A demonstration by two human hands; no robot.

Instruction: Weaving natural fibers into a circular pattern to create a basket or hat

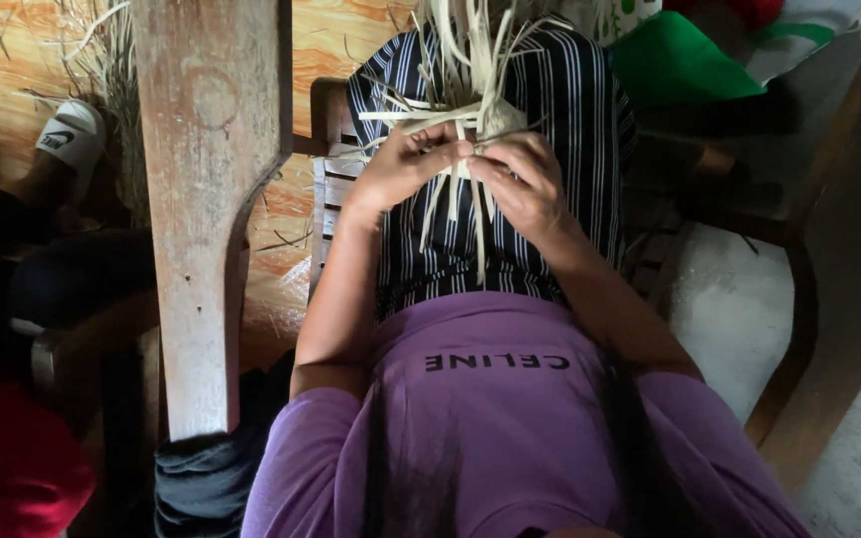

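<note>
Purple shirt [510, 418]: nearest the lens, filling the bottom edge; everything else is placed from the lap of striped cloth [560, 120] beyond it.
Red cloth [7, 468]: far left of the lap, low in view; one patch, partly cut off.
White sandal [70, 134]: far left and above, on the orange floor; one, on another person's foot.
Wooden plank [213, 199]: left of the lap, long axis running away from the camera, wider at the top; one.
Loose straw [117, 60]: scattered on the floor left of the plank; too many to count.
Left hand [403, 164]: over the lap's left half, fingers curled and pressed down, thumb and forefinger pinching pale strips at the knot.
Straw strips [470, 120]: on the lap's midline, between the two hands and touching both; a crossing knot with tails hanging toward the camera and a fan rising away. Long axis mostly along the lap; a few lie crosswise to the left. Count unclear, well over ten.
Right hand [530, 184]: over the lap's right half, fingers bent together, tips gripping the same knot from the right.
Nearer hand: neither; both meet at the knot, fingertips almost touching.
Green cloth [675, 65]: right of the lap and above; one.
Wooden chair frame [799, 299]: right of the lap, curving down; one.
</note>
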